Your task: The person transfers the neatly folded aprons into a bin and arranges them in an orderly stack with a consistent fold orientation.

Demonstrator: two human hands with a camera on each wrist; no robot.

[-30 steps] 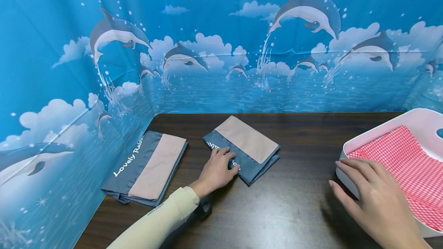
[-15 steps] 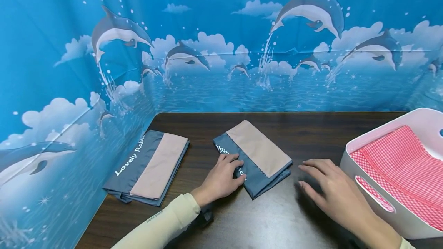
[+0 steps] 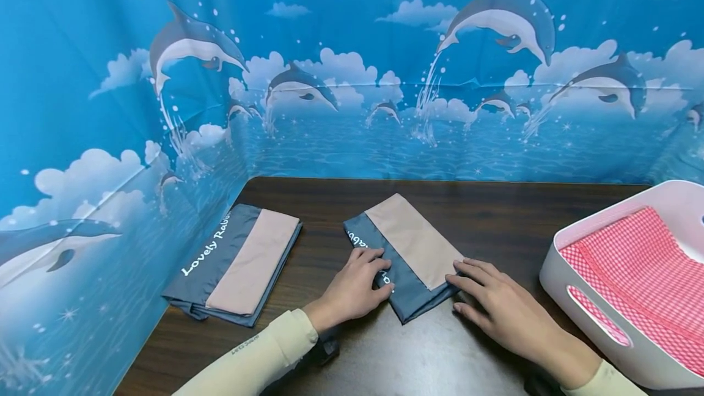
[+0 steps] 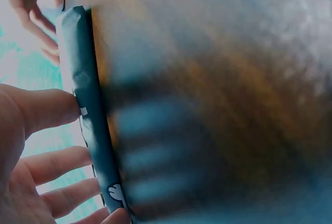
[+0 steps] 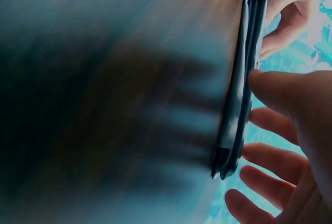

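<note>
A folded blue-grey cloth (image 3: 412, 238) with a beige panel and white lettering lies at an angle on the table. My left hand (image 3: 354, 286) rests at its left edge, fingers over the lettering. At the opposite edge, my right hand (image 3: 497, 304) touches the corner with its fingertips, fingers loosely bent. Both wrist views show the folded cloth edge-on; in the left one, the thumb and fingers of the left hand (image 4: 31, 151) lie along its fold. A second folded cloth (image 3: 242, 264) of the same kind, reading "Lovely Rabb", lies to the left.
A white plastic basket (image 3: 555, 271) with a slot handle stands at the right, close to my right forearm. It holds a red-and-white checked cloth (image 3: 640, 255). The dark wooden table (image 3: 511, 212) ends at a blue dolphin-print curtain (image 3: 352, 145) behind and at left.
My right hand has moved left from the basket's rim to the cloth's right edge. The cloth has shifted a little right and nearer, my left hand moving with it.
</note>
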